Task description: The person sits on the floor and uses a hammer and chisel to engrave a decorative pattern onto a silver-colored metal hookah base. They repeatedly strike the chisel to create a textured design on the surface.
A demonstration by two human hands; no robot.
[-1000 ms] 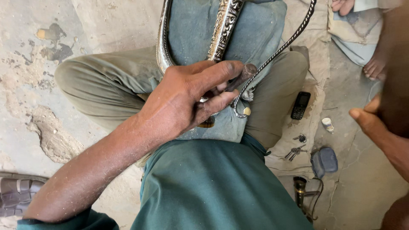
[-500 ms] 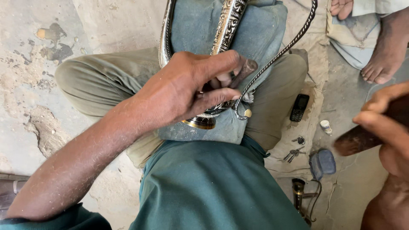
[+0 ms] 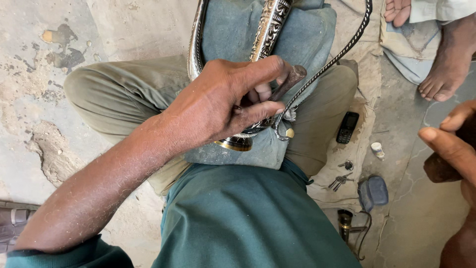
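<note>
Currently gripping punch (image 3: pixel 290 82) in left hand (image 3: pixel 223 101), long axis slanting up-right, tip against engraved metalwork (image 3: pixel 270 25). Right hand (image 3: pixel 453 149) hovering well apart at right, curled around dark handle (image 3: pixel 439 168).

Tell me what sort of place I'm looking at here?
Probably an informal floor-level craft workshop. The person sits cross-legged on a worn, stained concrete floor, working an engraved metal piece on a grey cushion in the lap. A phone, keys and other small items lie loose on the ground cloth.
</note>
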